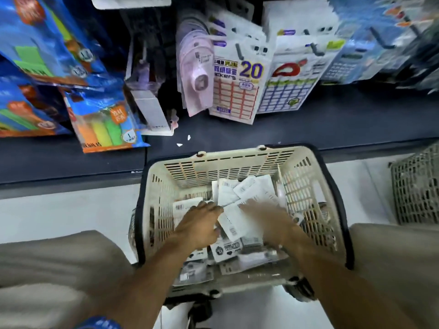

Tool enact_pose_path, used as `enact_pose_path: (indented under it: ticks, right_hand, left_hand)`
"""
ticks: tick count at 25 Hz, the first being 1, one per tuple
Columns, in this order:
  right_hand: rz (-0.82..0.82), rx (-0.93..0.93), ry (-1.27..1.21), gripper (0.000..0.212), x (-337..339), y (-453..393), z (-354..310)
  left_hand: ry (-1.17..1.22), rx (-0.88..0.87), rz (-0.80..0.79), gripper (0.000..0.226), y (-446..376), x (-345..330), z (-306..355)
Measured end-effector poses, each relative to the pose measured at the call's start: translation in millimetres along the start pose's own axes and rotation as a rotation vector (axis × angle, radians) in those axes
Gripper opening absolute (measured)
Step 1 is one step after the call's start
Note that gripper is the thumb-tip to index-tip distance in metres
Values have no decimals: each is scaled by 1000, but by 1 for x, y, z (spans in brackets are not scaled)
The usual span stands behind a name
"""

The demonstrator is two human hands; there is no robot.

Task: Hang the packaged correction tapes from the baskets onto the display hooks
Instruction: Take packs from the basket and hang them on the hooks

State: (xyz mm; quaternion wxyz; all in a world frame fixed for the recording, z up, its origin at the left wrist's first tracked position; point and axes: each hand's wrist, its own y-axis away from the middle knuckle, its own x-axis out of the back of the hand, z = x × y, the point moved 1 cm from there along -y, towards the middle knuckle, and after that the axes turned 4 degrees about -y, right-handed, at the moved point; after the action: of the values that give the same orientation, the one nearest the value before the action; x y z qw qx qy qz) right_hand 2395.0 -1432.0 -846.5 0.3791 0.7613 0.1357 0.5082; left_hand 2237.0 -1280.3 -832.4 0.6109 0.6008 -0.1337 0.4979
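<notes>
A cream plastic basket (240, 162) with a dark rim stands on the floor in front of me, holding several white packaged correction tapes (247, 191) lying back side up. Both my hands reach down into it. My left hand (199, 224) lies palm down with fingers stretched over the packs on the left. My right hand (268, 222) is blurred by motion, and a white pack (237, 224) lies against it; whether it grips that pack is unclear. Pink correction tape packs (197, 77) hang on a display hook above the basket.
Sticker-label packs (240, 86) and a second label sheet (289, 89) hang right of the pink packs. Blue highlighter packs (104, 119) hang at the left. A dark base shelf (332, 119) runs behind the basket. A grey basket (415, 186) stands at the right. My knees flank the basket.
</notes>
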Motion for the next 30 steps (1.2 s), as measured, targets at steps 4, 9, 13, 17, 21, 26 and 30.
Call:
enact_pose_path:
  ticks: [4, 9, 13, 17, 21, 26, 30]
  right_hand:
    - [199, 143, -128, 53, 31, -4, -15]
    - [661, 189, -700, 7, 52, 2, -33]
    - [-183, -3, -368, 49, 18, 26, -9]
    - [-72, 35, -142, 41, -13, 35, -8]
    - [218, -251, -1089, 32, 32, 33, 15]
    - [571, -141, -312, 62, 59, 41, -61]
    - [273, 29, -563, 78, 31, 32, -124]
  left_hand:
    - [139, -13, -26, 100, -19, 10, 11]
    - [176, 202, 35, 49, -10, 20, 5]
    - [666, 343, 123, 44, -4, 31, -14]
    - [1032, 413, 193, 45, 1, 38, -23]
    - [1158, 513, 255, 40, 5, 38, -28]
    - [1403, 466, 182, 24, 7, 39, -11]
    - [1701, 274, 92, 48, 7, 33, 0]
